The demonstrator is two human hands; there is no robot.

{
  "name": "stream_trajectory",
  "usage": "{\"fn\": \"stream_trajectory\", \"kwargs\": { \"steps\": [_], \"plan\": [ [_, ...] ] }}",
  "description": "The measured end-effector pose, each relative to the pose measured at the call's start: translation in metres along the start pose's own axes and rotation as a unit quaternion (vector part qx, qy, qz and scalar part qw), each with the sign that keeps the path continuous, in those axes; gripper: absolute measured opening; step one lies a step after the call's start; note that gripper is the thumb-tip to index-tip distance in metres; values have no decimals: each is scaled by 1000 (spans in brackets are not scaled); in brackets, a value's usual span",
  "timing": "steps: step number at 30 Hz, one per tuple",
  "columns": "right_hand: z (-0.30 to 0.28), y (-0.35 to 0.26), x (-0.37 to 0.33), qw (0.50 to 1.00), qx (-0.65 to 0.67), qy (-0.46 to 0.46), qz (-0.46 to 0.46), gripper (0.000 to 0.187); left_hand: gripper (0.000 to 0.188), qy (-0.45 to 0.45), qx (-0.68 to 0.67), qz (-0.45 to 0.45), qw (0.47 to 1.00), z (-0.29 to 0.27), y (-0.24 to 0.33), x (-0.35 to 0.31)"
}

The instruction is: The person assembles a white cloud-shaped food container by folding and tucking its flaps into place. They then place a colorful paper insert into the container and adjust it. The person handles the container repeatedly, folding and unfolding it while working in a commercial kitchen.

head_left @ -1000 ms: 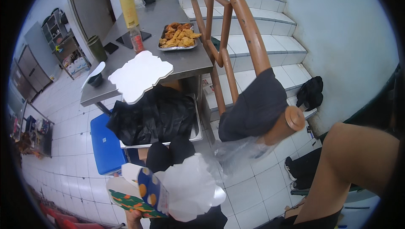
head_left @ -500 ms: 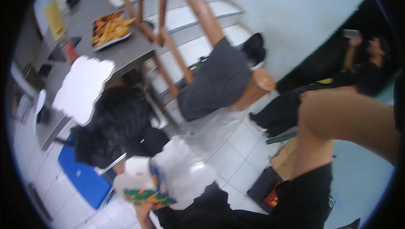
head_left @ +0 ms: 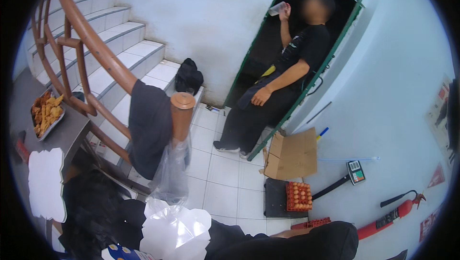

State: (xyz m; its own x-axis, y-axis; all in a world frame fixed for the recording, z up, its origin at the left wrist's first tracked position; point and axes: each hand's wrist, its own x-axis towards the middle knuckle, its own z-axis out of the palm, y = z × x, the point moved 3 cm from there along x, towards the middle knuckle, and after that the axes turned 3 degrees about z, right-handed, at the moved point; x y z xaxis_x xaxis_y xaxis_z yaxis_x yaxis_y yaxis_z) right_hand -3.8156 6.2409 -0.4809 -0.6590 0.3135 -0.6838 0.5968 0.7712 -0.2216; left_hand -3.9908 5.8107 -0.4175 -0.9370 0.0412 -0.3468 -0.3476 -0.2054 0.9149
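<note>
Neither of my hands shows; both are outside the picture. At the lower edge, a white box with its flaps unfolded (head_left: pixel 175 231) lies with its pale inside facing up. Beside it, partly cut off, is a blue printed carton (head_left: pixel 125 252). Another unfolded white box (head_left: pixel 46 183) is at the left, by the metal table. Black cloth (head_left: pixel 330 240) fills the lower right, with a strip of bare skin along it. What my hands hold or touch is hidden.
A tray of fried food (head_left: pixel 47 112) sits on the metal table. A stair railing (head_left: pixel 96 44) carries dark cloth and a plastic bag (head_left: pixel 170 174). A person (head_left: pixel 306 63) stands in the doorway with a clear cup. Eggs (head_left: pixel 299 196) rest on a scale near a fire extinguisher (head_left: pixel 390 218).
My view has swung to the right, bringing the doorway, eggs and extinguisher further in. The hand holding a green printed carton and the raised bare limb at right have left the picture.
</note>
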Motion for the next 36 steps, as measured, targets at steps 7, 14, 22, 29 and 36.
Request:
{"fn": "stream_trajectory", "kwargs": {
  "steps": [7,14,22,29,36],
  "plan": [
    [26,9,-4,999,18,30,27,29,95,-24,9,2,1000,10,7,7],
    [23,3,-2,999,16,33,27,29,95,-31,12,-3,999,6,9,12],
    [25,4,-4,999,13,33,35,32,95,-31,17,-7,999,6,12,17],
    [31,14,3,999,12,32,39,35,96,-35,15,-9,999,6,9,21],
    [-46,-23,-12,997,-69,44,-15,40,96,-34,-19,9,999,-3,24,10]
  ]
}}
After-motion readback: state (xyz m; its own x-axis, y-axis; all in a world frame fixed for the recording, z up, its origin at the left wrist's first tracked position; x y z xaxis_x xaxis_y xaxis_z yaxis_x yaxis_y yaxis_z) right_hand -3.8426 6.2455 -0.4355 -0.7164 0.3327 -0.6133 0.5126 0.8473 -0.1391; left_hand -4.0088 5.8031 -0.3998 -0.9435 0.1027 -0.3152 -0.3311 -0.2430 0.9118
